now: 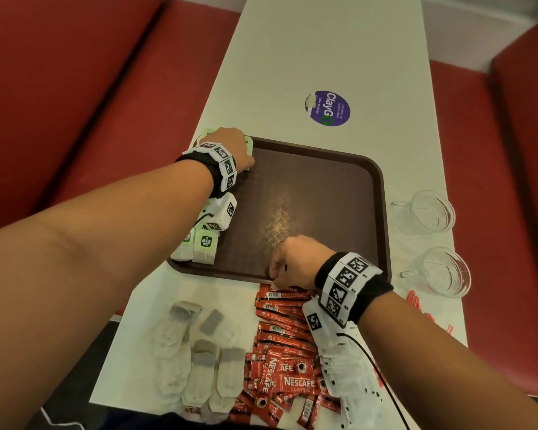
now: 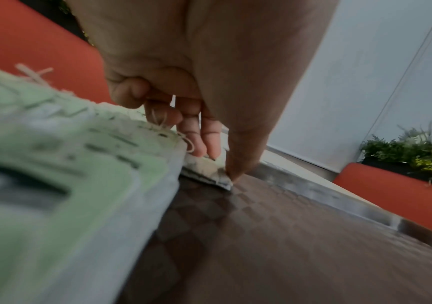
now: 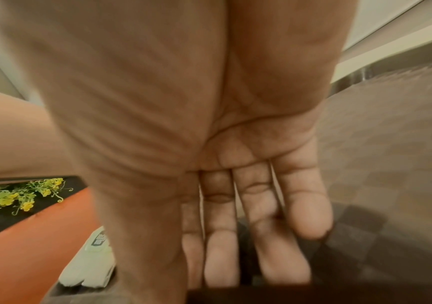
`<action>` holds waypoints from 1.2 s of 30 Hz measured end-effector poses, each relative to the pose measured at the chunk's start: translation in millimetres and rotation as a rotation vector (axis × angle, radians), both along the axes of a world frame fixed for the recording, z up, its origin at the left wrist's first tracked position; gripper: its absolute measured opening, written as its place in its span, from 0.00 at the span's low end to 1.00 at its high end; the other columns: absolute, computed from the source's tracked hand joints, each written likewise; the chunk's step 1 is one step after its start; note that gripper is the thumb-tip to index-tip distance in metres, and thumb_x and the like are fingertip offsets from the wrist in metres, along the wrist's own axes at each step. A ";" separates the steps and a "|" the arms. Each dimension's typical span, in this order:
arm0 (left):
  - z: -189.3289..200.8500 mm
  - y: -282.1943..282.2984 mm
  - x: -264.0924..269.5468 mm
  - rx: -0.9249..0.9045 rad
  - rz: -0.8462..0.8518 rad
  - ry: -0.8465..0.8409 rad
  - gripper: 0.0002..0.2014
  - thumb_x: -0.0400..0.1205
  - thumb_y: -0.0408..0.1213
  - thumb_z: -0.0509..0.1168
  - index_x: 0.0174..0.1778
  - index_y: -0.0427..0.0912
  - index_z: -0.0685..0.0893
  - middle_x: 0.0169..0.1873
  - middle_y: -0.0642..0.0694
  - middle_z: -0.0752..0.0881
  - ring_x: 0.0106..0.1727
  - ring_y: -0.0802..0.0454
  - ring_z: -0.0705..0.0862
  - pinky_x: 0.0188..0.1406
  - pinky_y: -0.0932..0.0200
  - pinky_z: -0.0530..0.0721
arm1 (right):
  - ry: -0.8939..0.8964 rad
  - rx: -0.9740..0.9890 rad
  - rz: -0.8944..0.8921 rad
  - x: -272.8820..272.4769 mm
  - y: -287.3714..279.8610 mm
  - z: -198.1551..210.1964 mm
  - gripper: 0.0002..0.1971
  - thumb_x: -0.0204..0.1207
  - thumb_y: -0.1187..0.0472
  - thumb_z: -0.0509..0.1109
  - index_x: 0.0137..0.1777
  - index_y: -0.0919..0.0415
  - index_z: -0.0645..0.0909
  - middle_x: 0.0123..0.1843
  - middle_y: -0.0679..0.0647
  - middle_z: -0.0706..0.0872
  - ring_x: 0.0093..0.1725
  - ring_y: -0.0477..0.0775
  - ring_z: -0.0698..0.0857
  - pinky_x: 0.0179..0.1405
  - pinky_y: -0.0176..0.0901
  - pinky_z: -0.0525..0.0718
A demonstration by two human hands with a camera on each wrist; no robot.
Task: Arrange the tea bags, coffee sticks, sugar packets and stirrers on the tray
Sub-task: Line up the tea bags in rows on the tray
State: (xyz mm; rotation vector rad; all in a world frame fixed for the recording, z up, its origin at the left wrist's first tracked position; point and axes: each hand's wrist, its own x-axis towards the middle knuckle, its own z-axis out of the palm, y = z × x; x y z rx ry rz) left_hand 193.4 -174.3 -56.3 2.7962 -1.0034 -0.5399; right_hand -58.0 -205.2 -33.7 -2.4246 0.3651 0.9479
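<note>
A brown tray (image 1: 323, 187) lies on the white table. Green-tagged tea bags (image 1: 204, 246) line its left side, blurred and close in the left wrist view (image 2: 53, 164). At the tray's far left corner my left hand (image 1: 233, 147) pinches one tea bag (image 2: 209, 172) between thumb and fingers, low on the tray floor (image 2: 287, 246). My right hand (image 1: 277, 274) points straight fingers (image 3: 261, 257) down at the tray's near rim and holds nothing. Red coffee sticks (image 1: 280, 336), white sugar packets (image 1: 348, 367), pale tea bags (image 1: 196, 361) and red stirrers (image 1: 416, 302) lie on the table near me.
Two glass cups (image 1: 432, 212) (image 1: 444, 271) stand right of the tray by the table edge. A purple sticker (image 1: 328, 108) is on the table beyond the tray. Red benches (image 1: 75, 88) run along both sides of the narrow table.
</note>
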 end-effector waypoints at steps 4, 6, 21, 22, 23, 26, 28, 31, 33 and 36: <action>22.2 18.8 -10.5 -0.136 -0.023 0.014 0.15 0.78 0.58 0.69 0.51 0.51 0.83 0.46 0.52 0.84 0.49 0.48 0.82 0.45 0.56 0.77 | 0.016 -0.045 0.038 4.5 5.5 4.1 0.10 0.73 0.52 0.79 0.54 0.50 0.89 0.49 0.45 0.88 0.49 0.50 0.86 0.48 0.42 0.86; 35.4 37.5 -19.9 -0.223 -0.041 0.018 0.13 0.78 0.57 0.69 0.49 0.54 0.83 0.44 0.55 0.85 0.46 0.52 0.83 0.43 0.57 0.76 | 0.015 -0.084 0.064 7.0 10.6 2.0 0.11 0.73 0.53 0.77 0.56 0.49 0.87 0.47 0.46 0.87 0.49 0.51 0.86 0.47 0.42 0.86; 46.9 212.0 -130.9 0.119 -0.446 0.329 0.25 0.68 0.57 0.81 0.59 0.60 0.85 0.53 0.66 0.81 0.48 0.69 0.76 0.44 0.72 0.71 | -0.213 -0.111 0.178 -21.3 98.3 9.8 0.20 0.73 0.41 0.75 0.57 0.55 0.85 0.52 0.52 0.87 0.52 0.58 0.85 0.49 0.49 0.84; 41.1 217.2 -133.7 0.118 -0.449 0.316 0.24 0.69 0.56 0.81 0.59 0.60 0.85 0.53 0.65 0.81 0.47 0.70 0.75 0.43 0.74 0.70 | -0.196 -0.158 0.188 -21.9 102.8 9.8 0.22 0.73 0.38 0.74 0.55 0.56 0.85 0.50 0.53 0.88 0.50 0.58 0.86 0.49 0.51 0.86; 36.1 221.2 -135.5 0.107 -0.452 0.305 0.21 0.70 0.54 0.80 0.58 0.59 0.85 0.52 0.64 0.81 0.45 0.72 0.74 0.41 0.76 0.68 | -0.178 -0.206 0.200 -22.0 107.5 10.2 0.25 0.72 0.35 0.73 0.53 0.57 0.85 0.47 0.53 0.88 0.48 0.59 0.86 0.48 0.51 0.86; 27.7 226.6 -141.0 0.078 -0.452 0.234 0.12 0.76 0.48 0.76 0.54 0.59 0.86 0.49 0.64 0.81 0.43 0.68 0.75 0.39 0.73 0.68 | -0.100 -0.328 0.259 -20.5 122.8 11.9 0.24 0.72 0.36 0.75 0.46 0.58 0.79 0.44 0.52 0.83 0.47 0.58 0.80 0.49 0.52 0.78; 26.8 227.0 -144.1 0.063 -0.432 0.183 0.07 0.78 0.46 0.73 0.51 0.58 0.87 0.46 0.64 0.82 0.45 0.63 0.76 0.42 0.65 0.71 | -0.058 -0.353 0.253 -21.4 129.6 12.7 0.18 0.74 0.44 0.77 0.47 0.56 0.77 0.46 0.55 0.81 0.51 0.60 0.79 0.51 0.54 0.76; 26.7 227.0 -145.0 0.034 -0.395 0.151 0.03 0.79 0.45 0.72 0.47 0.57 0.88 0.43 0.62 0.83 0.45 0.60 0.78 0.43 0.62 0.71 | -0.035 -0.334 0.193 -24.2 133.3 13.7 0.14 0.75 0.52 0.79 0.44 0.57 0.76 0.44 0.56 0.80 0.44 0.60 0.78 0.44 0.50 0.75; 26.4 229.1 -143.9 -0.008 -0.363 0.164 0.04 0.80 0.42 0.72 0.47 0.58 0.88 0.43 0.61 0.85 0.44 0.60 0.80 0.43 0.63 0.72 | -0.005 -0.332 0.181 -23.2 133.8 15.8 0.13 0.75 0.56 0.79 0.44 0.59 0.76 0.43 0.56 0.81 0.41 0.59 0.78 0.43 0.49 0.77; 27.2 233.2 -142.8 -0.058 -0.323 0.198 0.07 0.81 0.38 0.70 0.50 0.57 0.89 0.46 0.58 0.88 0.46 0.59 0.83 0.44 0.63 0.76 | 0.040 -0.325 0.174 -20.8 134.2 19.2 0.09 0.75 0.62 0.78 0.43 0.61 0.79 0.37 0.56 0.81 0.40 0.60 0.82 0.40 0.48 0.82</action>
